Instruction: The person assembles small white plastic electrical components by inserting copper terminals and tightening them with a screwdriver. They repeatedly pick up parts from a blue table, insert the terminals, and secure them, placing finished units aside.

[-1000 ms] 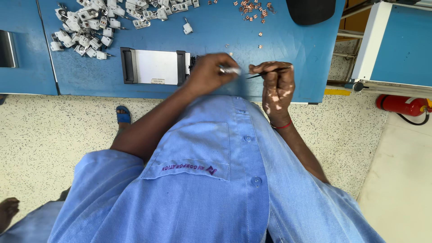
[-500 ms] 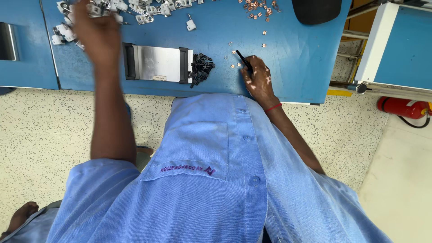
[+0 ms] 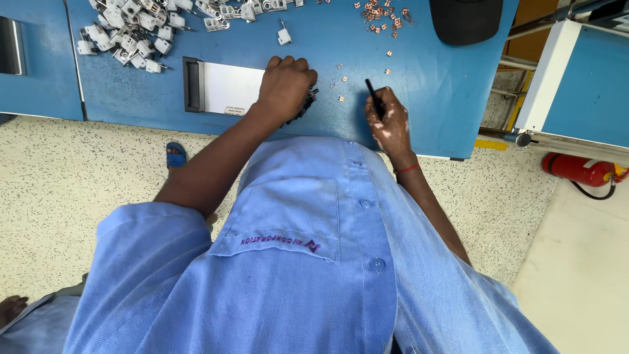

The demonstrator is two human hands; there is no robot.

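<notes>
On the blue table, right hand grips a black tool.

We see open blue table between our left hand and right hand, dotted only by small copper pieces. White parts crowd the far left; a black object blocks the far right.

Clips lie left of contacts (both on bench).
</notes>
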